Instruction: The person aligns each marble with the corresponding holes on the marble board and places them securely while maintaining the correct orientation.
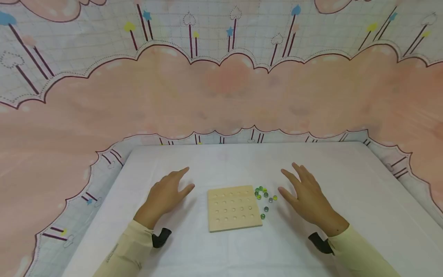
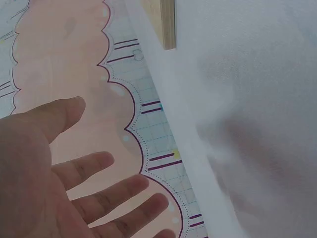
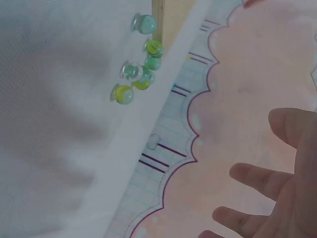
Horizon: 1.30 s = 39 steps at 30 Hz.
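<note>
Marbles [image 1: 266, 195] lie between two raised hands, nearer the right. The left hand [image 1: 166, 195] has its fingers extended and thumb well apart, holding nothing; the right hand [image 1: 306, 196] is likewise spread and free, near the marbles but apart from them. Its fingers run off the bottom of the right wrist view, as does the left little finger in the left one. Loose beige sleeves [image 1: 124, 246] partly cover smooth black bands [image 1: 160, 237]. Between the hands sits the board [image 1: 229, 214], a flat slab of pale wood with rows of round hollows and a layered edge; the wrist views catch only bits of it. One hollow near its right edge looks darker; whether a marble sits there is hard to tell. The marbles are glossy, see-through glass, green or swirled yellow, strung down the board's right edge and bunched by its far right corner, overlapping. Beneath is a white, faintly grained table [image 1: 225, 250], its near edge cut off; past its far edge hangs a peach cloth [image 1: 221, 96] with scalloped outlines.
</note>
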### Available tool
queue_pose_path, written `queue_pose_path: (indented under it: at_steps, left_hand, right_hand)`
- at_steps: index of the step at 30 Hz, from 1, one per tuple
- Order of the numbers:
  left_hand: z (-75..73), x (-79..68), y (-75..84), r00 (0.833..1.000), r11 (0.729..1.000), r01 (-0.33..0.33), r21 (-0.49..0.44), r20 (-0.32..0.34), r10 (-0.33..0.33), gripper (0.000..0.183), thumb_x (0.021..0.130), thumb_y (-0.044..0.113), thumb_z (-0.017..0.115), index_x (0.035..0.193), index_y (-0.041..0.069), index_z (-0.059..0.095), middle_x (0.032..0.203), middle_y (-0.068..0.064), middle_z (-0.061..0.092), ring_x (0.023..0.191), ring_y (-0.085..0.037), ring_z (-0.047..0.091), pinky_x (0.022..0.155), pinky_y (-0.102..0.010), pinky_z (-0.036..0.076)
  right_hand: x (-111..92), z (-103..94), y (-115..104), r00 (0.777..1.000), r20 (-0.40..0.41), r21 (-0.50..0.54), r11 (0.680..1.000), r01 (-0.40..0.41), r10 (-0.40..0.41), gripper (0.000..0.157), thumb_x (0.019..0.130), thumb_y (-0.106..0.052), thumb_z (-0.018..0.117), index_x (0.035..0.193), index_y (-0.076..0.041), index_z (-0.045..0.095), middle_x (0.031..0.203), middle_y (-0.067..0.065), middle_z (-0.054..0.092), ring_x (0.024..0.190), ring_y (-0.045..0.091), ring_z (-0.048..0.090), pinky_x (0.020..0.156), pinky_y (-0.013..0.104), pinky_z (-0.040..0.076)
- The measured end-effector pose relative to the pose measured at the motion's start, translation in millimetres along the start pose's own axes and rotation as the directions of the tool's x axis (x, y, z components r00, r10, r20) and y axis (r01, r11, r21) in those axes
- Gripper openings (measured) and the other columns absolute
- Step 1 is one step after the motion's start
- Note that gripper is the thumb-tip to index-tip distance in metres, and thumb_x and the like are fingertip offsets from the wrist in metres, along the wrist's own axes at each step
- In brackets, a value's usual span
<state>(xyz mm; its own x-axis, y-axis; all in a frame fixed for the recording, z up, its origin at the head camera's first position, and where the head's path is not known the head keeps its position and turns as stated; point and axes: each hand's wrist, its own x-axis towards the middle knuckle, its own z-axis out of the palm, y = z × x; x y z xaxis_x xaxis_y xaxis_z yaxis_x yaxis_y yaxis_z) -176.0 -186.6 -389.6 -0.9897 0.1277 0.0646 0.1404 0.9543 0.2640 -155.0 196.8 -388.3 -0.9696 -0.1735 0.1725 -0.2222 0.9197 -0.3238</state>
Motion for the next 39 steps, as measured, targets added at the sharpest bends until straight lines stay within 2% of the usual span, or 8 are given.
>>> queue_pose_path:
  at_steps: [6, 9, 14, 21, 25, 31, 39]
  left_hand:
    - [5.0, 8.6, 5.8, 1.000, 0.998, -0.013, -0.067, 0.025, 0.015, 0.055, 0.088, 0.050, 0.054, 0.136, 0.025, 0.044, 0.128, -0.006, 0.056, 0.112, -0.028, 0.056, 0.083, -0.050, 0.046]
    - [10.2, 14.3, 9.7, 0.999, 0.996, -0.003, -0.088, 0.046, 0.007, 0.050, 0.087, 0.047, 0.056, 0.132, 0.026, 0.048, 0.113, -0.001, 0.064, 0.096, -0.020, 0.061, 0.073, -0.041, 0.048]
    - [20.2, 21.9, 17.4, 0.992, 0.992, 0.039, -0.118, 0.121, -0.024, 0.046, 0.086, 0.046, 0.058, 0.128, 0.027, 0.052, 0.094, 0.006, 0.066, 0.078, -0.013, 0.058, 0.064, -0.030, 0.042]
    - [31.5, 27.9, 23.8, 0.981, 0.980, 0.068, -0.188, 0.189, -0.032, 0.042, 0.086, 0.046, 0.059, 0.123, 0.028, 0.056, 0.085, 0.006, 0.062, 0.068, -0.012, 0.053, 0.060, -0.028, 0.040]
    - [36.7, 30.4, 27.1, 0.969, 0.973, 0.076, -0.216, 0.245, -0.022, 0.039, 0.085, 0.044, 0.061, 0.121, 0.028, 0.057, 0.082, 0.006, 0.059, 0.066, -0.012, 0.053, 0.058, -0.028, 0.040]
    - [40.2, 32.2, 27.5, 0.961, 0.969, 0.066, -0.240, 0.278, 0.003, 0.036, 0.081, 0.038, 0.068, 0.114, 0.026, 0.061, 0.079, 0.006, 0.059, 0.066, -0.012, 0.052, 0.058, -0.028, 0.039]
    - [44.0, 34.8, 26.7, 0.950, 0.942, 0.062, -0.329, 0.308, 0.045, 0.028, 0.079, 0.027, 0.071, 0.105, 0.021, 0.063, 0.077, 0.003, 0.057, 0.067, -0.013, 0.051, 0.060, -0.028, 0.041]
  right_hand:
    - [-3.7, -1.6, 4.8, 1.000, -0.026, 0.037, 0.999, 0.006, -0.005, 0.060, 0.088, -0.050, 0.053, 0.138, -0.019, 0.041, 0.147, 0.015, 0.027, 0.133, 0.040, 0.025, 0.097, 0.064, 0.029]
    - [-1.9, 0.8, 5.0, 1.000, -0.031, 0.064, 0.998, 0.007, -0.005, 0.057, 0.088, -0.045, 0.056, 0.136, -0.017, 0.043, 0.137, 0.016, 0.038, 0.125, 0.037, 0.036, 0.093, 0.059, 0.037]
    - [3.7, 7.6, 2.0, 1.000, -0.015, 0.128, 0.992, -0.015, 0.017, 0.050, 0.089, -0.037, 0.059, 0.133, -0.017, 0.048, 0.125, 0.013, 0.048, 0.114, 0.031, 0.044, 0.089, 0.052, 0.044]
    - [8.7, 17.1, -0.9, 0.999, -0.019, 0.160, 0.987, -0.027, 0.030, 0.046, 0.089, -0.034, 0.059, 0.132, -0.018, 0.050, 0.123, 0.011, 0.050, 0.112, 0.029, 0.047, 0.088, 0.049, 0.046]
    - [7.7, 19.6, -0.7, 0.999, -0.019, 0.169, 0.985, -0.029, 0.033, 0.044, 0.088, -0.030, 0.061, 0.129, -0.017, 0.053, 0.119, 0.009, 0.052, 0.107, 0.026, 0.050, 0.084, 0.046, 0.048]
    - [9.9, 21.3, 1.6, 0.999, -0.032, 0.169, 0.985, 0.036, -0.031, 0.033, 0.086, -0.022, 0.065, 0.118, -0.014, 0.061, 0.102, 0.004, 0.059, 0.092, 0.020, 0.055, 0.075, 0.037, 0.049]
    - [17.2, 23.0, 4.9, 0.996, -0.035, 0.125, 0.988, 0.089, -0.085, 0.028, 0.080, -0.012, 0.071, 0.108, -0.011, 0.067, 0.084, -0.001, 0.061, 0.076, 0.013, 0.055, 0.066, 0.028, 0.047]
